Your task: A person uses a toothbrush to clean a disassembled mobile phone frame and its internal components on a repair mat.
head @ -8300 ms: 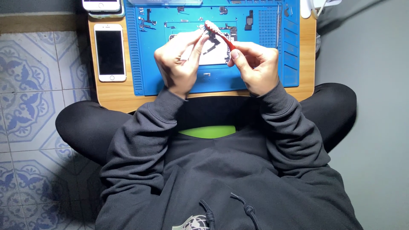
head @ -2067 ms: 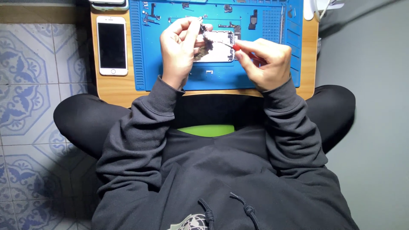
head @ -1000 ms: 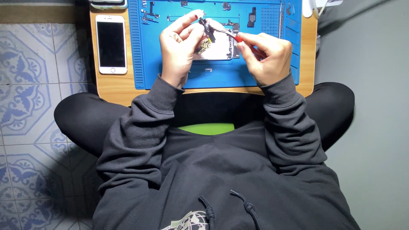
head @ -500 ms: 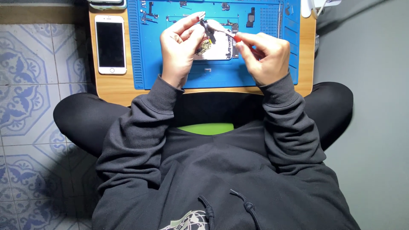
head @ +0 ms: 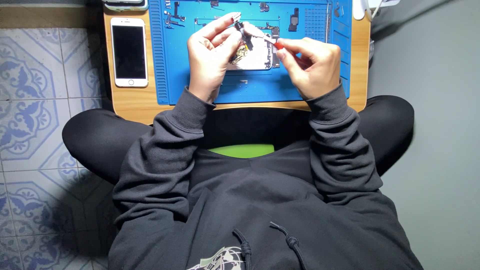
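Part (head: 242,35) — small and dark — sits pinched in the left hand (head: 210,52) just above the open phone (head: 255,52); the right hand (head: 310,65) clenches a red-tipped tool (head: 272,42) at it. Prying, I'd judge, calling for steadiness. Blue mat (head: 200,85), wooden desk (head: 131,102), tiled floor (head: 30,100).

Both arms reach forward toward twelve o'clock, sleeves of a dark hooded top covering them to the wrists. The left hand (head: 212,55) is raised with its back toward the camera, fingers curled and the thumb and forefinger pinched together at about one o'clock from the palm. The right hand (head: 310,65) sits just beside it at three o'clock, knuckles up, fingers folded in, thumb and forefinger pinched and pointing toward ten o'clock. The fingertips of the two hands nearly meet. Crossed legs spread out to nine and three o'clock below the elbows.
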